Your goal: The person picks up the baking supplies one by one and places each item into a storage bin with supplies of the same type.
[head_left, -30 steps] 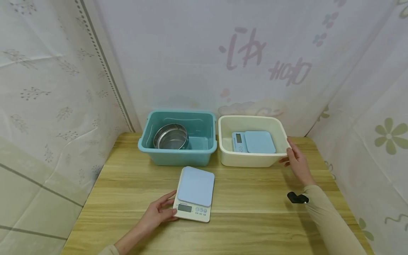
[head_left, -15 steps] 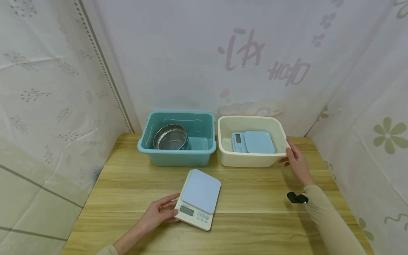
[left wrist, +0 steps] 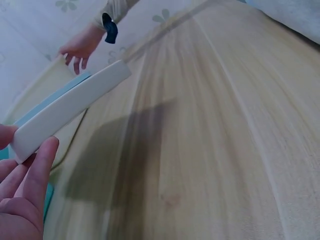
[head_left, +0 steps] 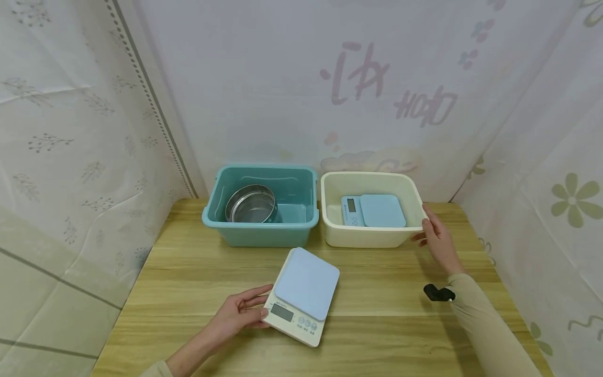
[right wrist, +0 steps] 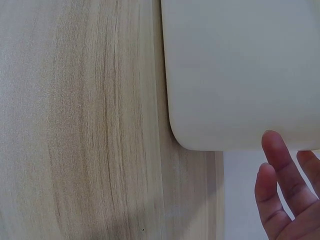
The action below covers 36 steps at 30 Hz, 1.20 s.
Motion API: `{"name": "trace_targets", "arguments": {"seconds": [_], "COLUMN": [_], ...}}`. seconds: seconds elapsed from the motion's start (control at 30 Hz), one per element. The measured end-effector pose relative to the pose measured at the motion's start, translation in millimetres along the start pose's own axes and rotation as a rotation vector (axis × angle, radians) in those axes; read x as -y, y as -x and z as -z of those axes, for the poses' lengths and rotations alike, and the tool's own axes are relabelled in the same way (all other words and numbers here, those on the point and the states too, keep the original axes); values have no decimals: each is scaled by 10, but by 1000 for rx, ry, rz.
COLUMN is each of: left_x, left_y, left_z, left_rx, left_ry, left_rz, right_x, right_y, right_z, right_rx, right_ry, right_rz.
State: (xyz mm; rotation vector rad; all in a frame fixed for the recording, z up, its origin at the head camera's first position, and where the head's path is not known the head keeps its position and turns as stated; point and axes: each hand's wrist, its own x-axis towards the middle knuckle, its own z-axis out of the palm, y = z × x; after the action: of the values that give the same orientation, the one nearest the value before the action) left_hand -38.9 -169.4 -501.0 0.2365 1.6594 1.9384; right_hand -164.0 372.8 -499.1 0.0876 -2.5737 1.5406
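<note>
My left hand (head_left: 235,317) pinches a cream kitchen scale (head_left: 297,325) by its near left corner, thumb on top and fingers beneath. The scale has a pale blue weighing plate (head_left: 307,283), a small grey display and round buttons. In the left wrist view the scale (left wrist: 70,110) is tilted edge-on and raised over the table, its shadow lying below. My right hand (head_left: 440,241) holds the right rim of a cream basin (head_left: 363,238). Fingertips (right wrist: 272,137) show against its outer wall in the right wrist view. A light blue kitchen scale (head_left: 383,210) lies inside that basin.
Left of the cream basin, close beside it, stands a teal basin (head_left: 264,234) with a round metal sieve (head_left: 254,205) in it. Both are at the back of the wooden table (head_left: 377,293). Patterned cloth (head_left: 264,94) hangs behind and at the sides.
The cream scale has shifted right and turned clockwise in my left hand, its near edge swinging toward me. My right hand has stayed at the cream basin's rim.
</note>
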Motion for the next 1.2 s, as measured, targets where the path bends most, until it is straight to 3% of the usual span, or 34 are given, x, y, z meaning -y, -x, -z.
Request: {"name": "trace_targets", "arguments": {"seconds": [0.3, 0.53, 0.77, 0.97, 1.2], "left_x": [-174, -385, -624, -803, -1051], "left_y": [-15, -101, -241, -361, -526], "left_z": [-90, -121, -80, -88, -83], "left_rx": [38, 61, 100, 71, 10], "left_ry": [-25, -81, -112, -123, -142], "left_rz": [-8, -12, -93, -151, -171], "right_x": [-13, -20, -10, 10, -8], "right_y": [-4, -6, 6, 11, 5], "right_z": [-5, -9, -8, -10, -9], "right_rx": [-2, -1, -4, -2, -2], "right_ry": [6, 2, 6, -8, -5], "right_rz": [14, 9, 10, 7, 17]}}
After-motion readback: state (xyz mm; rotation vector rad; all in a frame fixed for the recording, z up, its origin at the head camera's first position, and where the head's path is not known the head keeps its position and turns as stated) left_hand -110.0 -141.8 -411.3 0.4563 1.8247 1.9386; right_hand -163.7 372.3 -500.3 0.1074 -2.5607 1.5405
